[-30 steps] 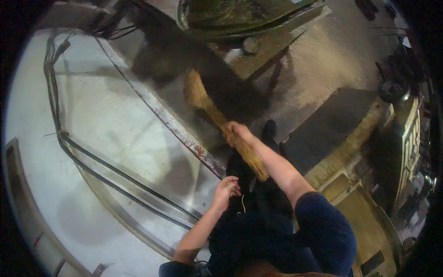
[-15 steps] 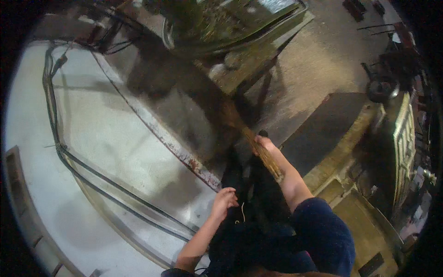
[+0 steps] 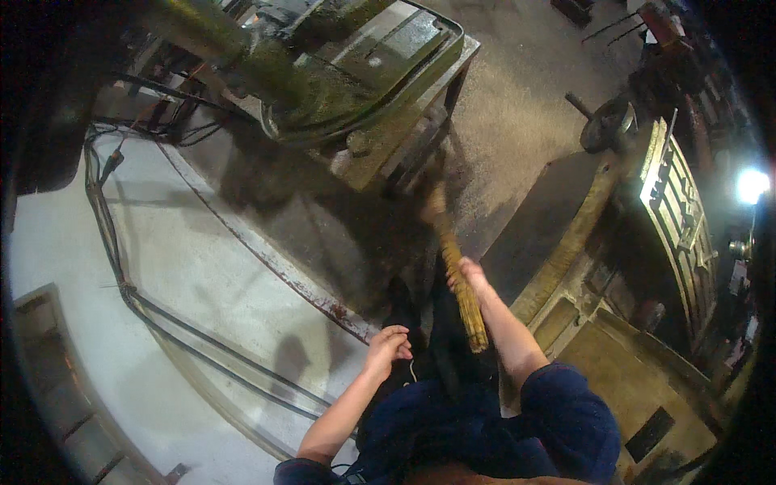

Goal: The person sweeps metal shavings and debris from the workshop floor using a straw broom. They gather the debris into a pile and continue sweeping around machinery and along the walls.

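A straw hand broom (image 3: 467,317) is gripped around its bound, yellowish stalks by my right hand (image 3: 473,279). Its stalk end points back toward my body, while the far bristle end is smeared by motion over the dark floor, near the base of the green machine (image 3: 364,113). My left hand (image 3: 388,347) hangs beside the near corner of the large white surface (image 3: 218,242), its fingers curled in loosely. Nothing shows in it. A thin pale cord (image 3: 413,370) dangles just below that hand, in front of my dark clothes.
Black cables (image 3: 226,339) run across the white surface, which has a worn, rusty edge. At right stand a brownish-yellow metal frame (image 3: 598,356), a slatted metal piece (image 3: 679,218) and a handwheel (image 3: 606,125). A bright lamp (image 3: 752,186) glows at far right. Fine debris (image 3: 525,105) covers the floor beyond.
My right hand has moved slightly down and right with the broom, which now stands steeper. My left fingers have curled further in. The view has shifted, bringing the lamp into sight.
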A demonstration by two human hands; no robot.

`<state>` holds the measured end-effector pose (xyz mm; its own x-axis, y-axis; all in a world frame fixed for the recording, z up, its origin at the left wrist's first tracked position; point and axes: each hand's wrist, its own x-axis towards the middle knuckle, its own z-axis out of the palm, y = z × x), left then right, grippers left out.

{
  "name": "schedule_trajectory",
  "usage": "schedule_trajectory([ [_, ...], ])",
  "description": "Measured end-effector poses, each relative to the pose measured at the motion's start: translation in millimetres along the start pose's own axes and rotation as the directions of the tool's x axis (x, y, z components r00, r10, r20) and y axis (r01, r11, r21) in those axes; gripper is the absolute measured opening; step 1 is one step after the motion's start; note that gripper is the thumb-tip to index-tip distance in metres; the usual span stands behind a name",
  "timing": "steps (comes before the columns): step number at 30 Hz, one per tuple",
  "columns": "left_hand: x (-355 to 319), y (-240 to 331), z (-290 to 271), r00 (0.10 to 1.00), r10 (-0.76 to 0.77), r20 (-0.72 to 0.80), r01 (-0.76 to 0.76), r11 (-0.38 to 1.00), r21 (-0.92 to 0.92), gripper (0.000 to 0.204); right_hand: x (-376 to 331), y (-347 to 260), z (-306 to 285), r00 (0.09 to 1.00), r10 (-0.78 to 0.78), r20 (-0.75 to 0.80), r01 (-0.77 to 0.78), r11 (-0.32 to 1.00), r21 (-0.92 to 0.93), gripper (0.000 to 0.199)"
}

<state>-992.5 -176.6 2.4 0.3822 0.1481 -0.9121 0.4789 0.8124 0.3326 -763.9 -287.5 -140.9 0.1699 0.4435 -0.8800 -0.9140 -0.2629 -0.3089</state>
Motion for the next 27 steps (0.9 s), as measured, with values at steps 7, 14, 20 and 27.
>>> schedule_trajectory([
  [7,31.3,49.6,-4.9,0.985,0.164,-0.06,-0.154,0.977,0.146,0.02,70.9,18.0,-67.9,0.951,0.142,0.274,-0.043,0.939,-0.34,0.016],
  [14,84.9,227.5,12.6,0.681,0.732,0.023,-0.428,0.372,0.824,0.028,65.4,-140.9,-121.8,0.93,-0.33,-0.165,0.211,0.843,-0.495,0.01],
  [20,129.9,316.8,68.0,0.498,0.863,0.084,0.069,-0.136,0.988,0.048,75.7,-105.3,-114.4,0.629,-0.619,-0.47,0.626,0.762,-0.164,0.011],
  [27,140.0,328.6,85.3,0.595,0.802,0.053,0.259,-0.254,0.932,0.055,-42.0,-72.1,-25.2,0.883,-0.41,-0.227,0.462,0.846,0.267,0.007],
])
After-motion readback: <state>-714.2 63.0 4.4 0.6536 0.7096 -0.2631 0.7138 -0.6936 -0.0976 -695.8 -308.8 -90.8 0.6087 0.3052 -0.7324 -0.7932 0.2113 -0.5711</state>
